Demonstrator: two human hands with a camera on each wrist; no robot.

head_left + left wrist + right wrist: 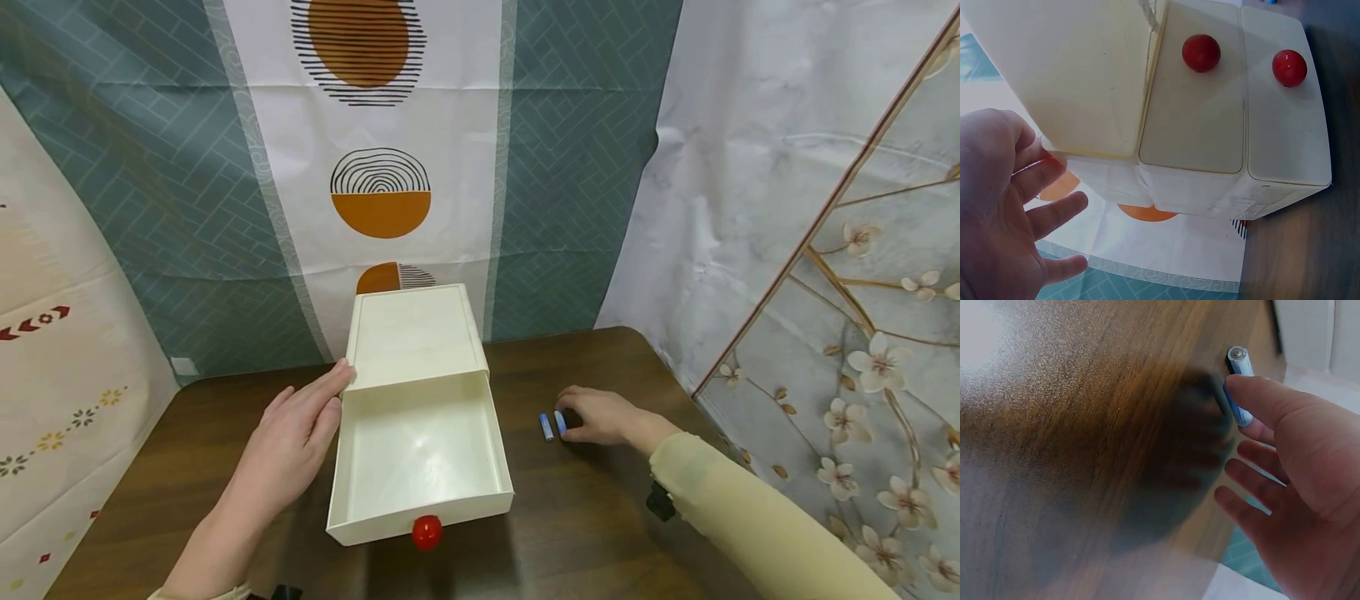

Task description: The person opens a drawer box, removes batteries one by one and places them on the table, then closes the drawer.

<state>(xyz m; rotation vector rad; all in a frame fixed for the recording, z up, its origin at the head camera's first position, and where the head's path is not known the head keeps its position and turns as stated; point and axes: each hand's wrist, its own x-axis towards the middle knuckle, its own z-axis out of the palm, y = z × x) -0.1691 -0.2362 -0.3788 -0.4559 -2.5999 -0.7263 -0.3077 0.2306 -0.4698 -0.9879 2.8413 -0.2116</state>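
Note:
A cream drawer unit (pixel 416 337) stands on the table with its top drawer (pixel 422 508) pulled out; the drawer's inside is bare. My left hand (pixel 300 429) rests against the unit's left side, fingers extended. In the left wrist view the same hand (pixel 1004 206) has its fingers spread beside the upper drawer. To the right of the unit lie two small blue-and-white batteries. My right hand (pixel 603 417) pinches the right battery (pixel 560 422) between thumb and index finger, at the tabletop. The other battery (pixel 546 427) lies just left of it. In the right wrist view the thumb partly hides the pinched battery (pixel 1242 415).
Red round knobs mark the drawers: one on the pulled-out drawer (pixel 427 532), and two on the lower drawers, a middle knob (pixel 1201 53) and a bottom knob (pixel 1289 68). The dark wooden table (pixel 600 517) meets patterned cloth (pixel 570 167) at the back and sides.

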